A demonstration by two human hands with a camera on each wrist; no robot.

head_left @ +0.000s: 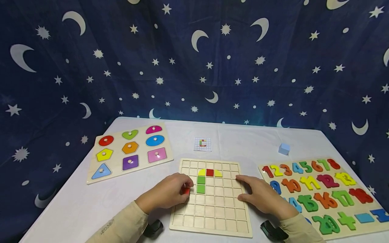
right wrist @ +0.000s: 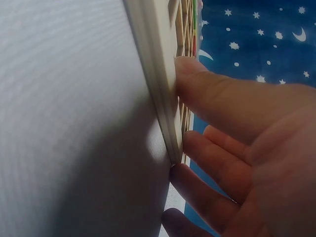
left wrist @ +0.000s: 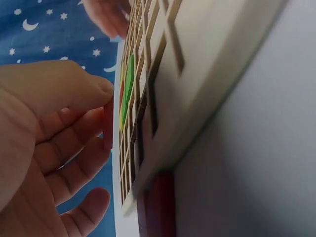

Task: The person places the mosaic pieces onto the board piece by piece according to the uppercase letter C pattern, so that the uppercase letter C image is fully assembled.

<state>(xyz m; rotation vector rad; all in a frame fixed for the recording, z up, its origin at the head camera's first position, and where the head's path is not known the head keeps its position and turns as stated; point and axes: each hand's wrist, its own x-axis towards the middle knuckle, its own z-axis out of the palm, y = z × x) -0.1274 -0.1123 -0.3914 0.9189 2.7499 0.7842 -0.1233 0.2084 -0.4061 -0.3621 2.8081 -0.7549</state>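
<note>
The wooden grid board (head_left: 209, 233) lies on the table between both hands. Between thumb and fingers, the left hand (head_left: 168, 192) pinches a red square tile (left wrist: 108, 126), over the board's left side. On the grid, two green tiles (head_left: 201, 184) form a column, with a yellow curved piece (head_left: 202, 172) above them. A red tile (head_left: 209, 172) and a second yellow curved piece (head_left: 217, 173) continue that upper row. The right hand (head_left: 262, 195) touches the board's right edge with its thumb and fingertips, as the right wrist view (right wrist: 217, 103) also shows.
Beyond the grid lies a small pattern card (head_left: 202, 144). A knobbed shape puzzle (head_left: 115, 172) is at left, a number puzzle (head_left: 331, 189) at right, with a light blue cube (head_left: 284, 149) behind it. A dark red piece (left wrist: 160, 207) shows beside the grid's edge.
</note>
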